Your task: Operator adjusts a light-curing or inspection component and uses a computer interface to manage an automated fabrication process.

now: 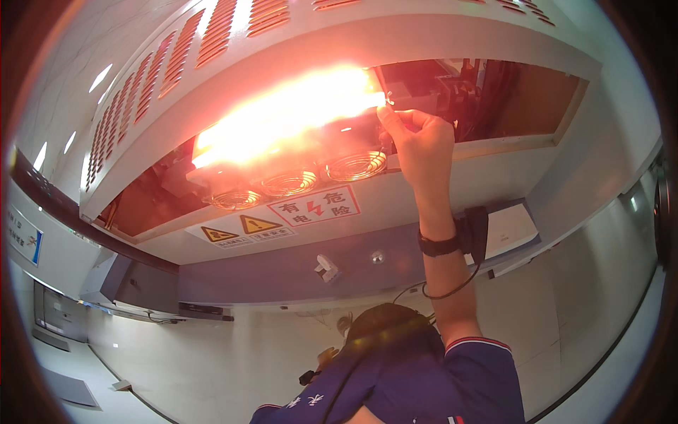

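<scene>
My right hand [428,145] reaches up to the opening of a pale metal machine, thumb and forefinger pinched together. The fingertips meet at the right end of a glaring orange-white glowing unit [282,116], beside a small pale end piece. Glare hides what the fingers hold, if anything. Below the glow sit three fans with round wire guards [355,166]. A dark band [439,245] circles my right wrist, with a black box [475,233] and cable next to it. My left hand is out of view.
The louvred panel [353,39] spans the top. Dark machine parts [452,92] fill the opening right of the glow. Warning labels [314,208] mark the front below. A white box [510,233] lies beyond my forearm; a grey cabinet [145,283] stands at left.
</scene>
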`<state>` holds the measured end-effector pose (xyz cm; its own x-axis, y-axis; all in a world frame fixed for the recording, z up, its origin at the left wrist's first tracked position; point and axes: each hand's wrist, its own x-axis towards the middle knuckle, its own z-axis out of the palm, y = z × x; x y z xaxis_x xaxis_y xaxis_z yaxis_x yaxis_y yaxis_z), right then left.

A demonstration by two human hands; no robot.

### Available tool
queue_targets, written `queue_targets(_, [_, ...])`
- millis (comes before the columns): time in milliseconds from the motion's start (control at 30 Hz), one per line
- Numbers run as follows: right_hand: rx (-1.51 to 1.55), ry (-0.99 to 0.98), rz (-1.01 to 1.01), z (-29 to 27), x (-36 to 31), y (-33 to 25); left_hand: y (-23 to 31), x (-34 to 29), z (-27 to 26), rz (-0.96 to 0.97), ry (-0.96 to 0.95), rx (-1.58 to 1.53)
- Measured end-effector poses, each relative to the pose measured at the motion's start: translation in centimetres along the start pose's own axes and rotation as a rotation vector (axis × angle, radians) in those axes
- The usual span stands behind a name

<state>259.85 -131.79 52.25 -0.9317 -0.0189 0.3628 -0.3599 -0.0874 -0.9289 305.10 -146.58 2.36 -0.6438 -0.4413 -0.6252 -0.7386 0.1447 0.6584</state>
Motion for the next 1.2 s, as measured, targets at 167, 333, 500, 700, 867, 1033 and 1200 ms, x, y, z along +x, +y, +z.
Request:
queue_targets(167, [-0.071,-0.007,-0.041,-1.0,-2.7,0.7,1.1,0.7,0.1,-0.252,-0.305,0.586])
queue_targets(333, [0.034,0.045,-0.073,-1.0,-3.4,1.1,-1.3,0.6,0.0,-0.264,-0.123,0.030])
queue_targets(500, [-0.119,-0.052,-0.073,-0.8,-2.9,-0.7,-3.9,-0.1,-2.0,-0.422,0.152,-0.749])
queue_targets(700, [0.078,0.131,-0.017,-2.3,-7.3,3.4,-8.4,-2.1,-3.5,-0.319,0.082,-0.717])
queue_targets(867, [0.055,0.043,0.017,-3.3,-12.7,5.7,-16.4,-5.1,-3.1,-0.023,-0.279,-0.702])
queue_targets(1033, [0.230,-0.062,0.034,-4.0,-14.5,13.0,-17.6,-8.7,-2.1,-0.123,-0.106,0.022])
queue_targets(1200, [0.295,-0.144,-0.028,-4.8,-13.7,15.2,-14.9,-9.9,-1.2,-0.174,-0.040,-0.357])
